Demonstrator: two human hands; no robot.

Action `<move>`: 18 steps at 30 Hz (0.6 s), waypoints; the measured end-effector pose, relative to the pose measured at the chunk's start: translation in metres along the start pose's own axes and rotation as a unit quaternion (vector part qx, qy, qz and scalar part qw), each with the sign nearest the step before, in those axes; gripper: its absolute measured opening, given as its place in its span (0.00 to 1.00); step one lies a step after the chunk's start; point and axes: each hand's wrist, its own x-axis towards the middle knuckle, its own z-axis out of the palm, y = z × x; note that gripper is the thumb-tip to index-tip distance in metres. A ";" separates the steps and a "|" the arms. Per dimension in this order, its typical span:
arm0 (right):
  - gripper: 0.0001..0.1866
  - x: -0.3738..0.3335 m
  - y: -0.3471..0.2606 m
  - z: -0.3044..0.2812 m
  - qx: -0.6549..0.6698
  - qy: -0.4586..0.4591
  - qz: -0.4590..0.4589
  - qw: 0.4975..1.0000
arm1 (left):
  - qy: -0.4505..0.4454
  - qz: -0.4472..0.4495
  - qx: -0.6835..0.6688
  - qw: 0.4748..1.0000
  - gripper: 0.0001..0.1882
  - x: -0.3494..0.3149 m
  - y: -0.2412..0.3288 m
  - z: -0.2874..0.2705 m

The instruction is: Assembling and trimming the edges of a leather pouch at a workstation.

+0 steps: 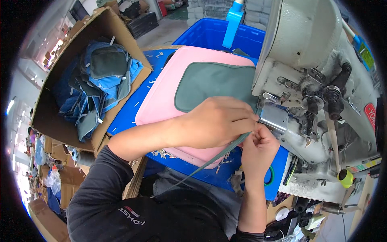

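- Strip [225, 151], grey-green and narrow: its long axis slants from the fingertips down and left, towards the person's dark clothing [173, 220].
- Panel [217, 82], grey-green, round-cornered: lies flat on the pink board [159, 97], beyond the hands; its right edge reaches the sewing machine [306, 36].
- Left hand [219, 121]: nearer the panel, palm down over its near edge, fingers bent towards the metal plate [274, 119].
- Right hand [260, 149]: just below the plate, thumb and fingers drawn narrow beside the strip's upper end. Fingertips overlap; what either hand pinches cannot be told.
- Obstruction: machine head closes off the right; the hands hide where strip and panel come together.
- Surroundings: cardboard box [42, 109] of blue and grey pieces [107, 64], left; blue tub [201, 34], beyond; green-handled tool [271, 176], near right.
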 end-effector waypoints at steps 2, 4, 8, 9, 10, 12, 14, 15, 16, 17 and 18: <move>0.04 0.000 -0.004 0.002 0.008 0.020 -0.012 1.000 | 0.002 0.038 0.042 0.998 0.17 0.002 -0.001 0.001; 0.04 0.002 -0.004 0.002 -0.011 0.016 -0.007 1.000 | 0.000 0.045 0.047 0.998 0.17 0.001 -0.004 0.002; 0.03 0.001 -0.003 0.004 -0.014 0.027 -0.004 1.000 | 0.002 0.018 0.004 1.000 0.16 -0.001 -0.006 -0.003; 0.03 0.001 -0.003 0.007 -0.013 0.027 -0.005 1.000 | 0.002 0.018 0.004 1.000 0.16 -0.001 -0.007 -0.005; 0.03 0.001 -0.003 0.009 0.000 0.034 0.004 0.999 | -0.006 -0.023 -0.046 0.999 0.16 -0.001 -0.010 -0.007; 0.04 0.001 -0.003 0.013 0.015 0.041 0.013 0.999 | -0.015 -0.063 -0.096 0.993 0.17 0.002 -0.014 -0.010; 0.05 0.003 -0.001 0.016 -0.059 0.034 -0.010 0.998 | -0.019 -0.071 -0.135 0.988 0.18 0.006 -0.017 -0.013; 0.05 0.003 0.000 0.017 -0.058 0.034 -0.010 0.998 | -0.019 -0.072 -0.135 0.988 0.18 0.006 -0.019 -0.014; 0.05 0.004 0.002 0.018 -0.073 0.039 -0.015 0.996 | -0.031 -0.049 -0.114 0.992 0.18 0.005 -0.020 -0.014; 0.05 0.005 0.003 0.019 -0.087 0.044 -0.020 0.995 | -0.043 -0.026 -0.093 0.994 0.18 0.005 -0.021 -0.014; 0.05 0.004 0.007 0.018 -0.087 0.045 -0.020 0.995 | -0.043 -0.025 -0.094 0.994 0.18 0.005 -0.020 -0.015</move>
